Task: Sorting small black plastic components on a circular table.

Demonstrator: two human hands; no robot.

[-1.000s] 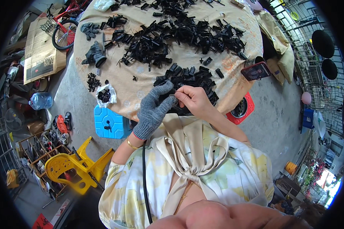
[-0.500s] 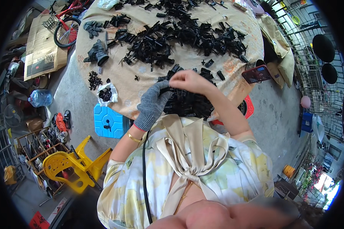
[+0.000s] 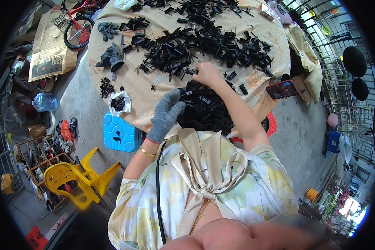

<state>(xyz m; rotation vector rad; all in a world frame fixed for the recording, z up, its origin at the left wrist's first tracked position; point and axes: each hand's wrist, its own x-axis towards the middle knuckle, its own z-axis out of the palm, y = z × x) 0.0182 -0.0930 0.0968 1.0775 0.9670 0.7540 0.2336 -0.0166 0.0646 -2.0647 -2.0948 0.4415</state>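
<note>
Plastic parts (image 3: pixel 204 110), small and black, lie heaped at the near edge of a round bench (image 3: pixel 154 93) covered in tan cloth. The left hand (image 3: pixel 166 114), in a grey knit glove, rests on the heap's left side with fingers curled onto the pieces; whether its grip is closed on one cannot be told. The bare right hand (image 3: pixel 207 74) reaches farther out, fingers pinched together on a black part (image 3: pixel 190 71) at the edge of a much larger spread of black parts (image 3: pixel 204 43) across the middle of the bench. A pair of dark gloves (image 3: pixel 111 58) lies toward the bench's left edge, with a small clear bag of black bits (image 3: pixel 120 103) nearer the rim. A phone in a red case (image 3: pixel 282 88) sits at the right edge. On the floor to the left stand a blue plastic block (image 3: pixel 120 134), a tipped yellow chair (image 3: pixel 77 177), a water jug (image 3: pixel 45 101) and a red bicycle (image 3: pixel 80 23).
</note>
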